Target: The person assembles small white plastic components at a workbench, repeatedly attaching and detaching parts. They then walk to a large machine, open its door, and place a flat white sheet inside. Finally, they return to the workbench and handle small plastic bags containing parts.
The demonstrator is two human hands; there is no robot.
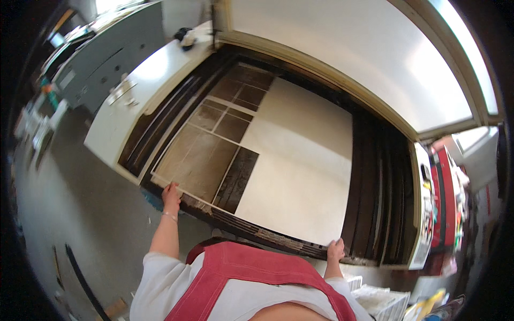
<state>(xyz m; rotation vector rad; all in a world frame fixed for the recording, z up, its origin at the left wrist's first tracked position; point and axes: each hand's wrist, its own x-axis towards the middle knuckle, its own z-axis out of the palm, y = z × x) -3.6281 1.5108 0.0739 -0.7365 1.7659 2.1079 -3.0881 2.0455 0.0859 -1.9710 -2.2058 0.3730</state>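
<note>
Evidently both hands grip the near edge of a large, thin, pale wooden sheet (289,160) lying flat in the dark slatted bed of a big open-lidded cutting machine (134,101). The left hand (172,193) pinches its near-left corner, where rectangular panels are cut out and dark slats show through; the right hand (336,249) clasps the near-right corner. Such a wide, thin board is probably light but floppy, and weak around the cut-outs, so holding two far-apart corners and keeping it level seems wise. The raised white lid (348,59) stands behind.
</note>
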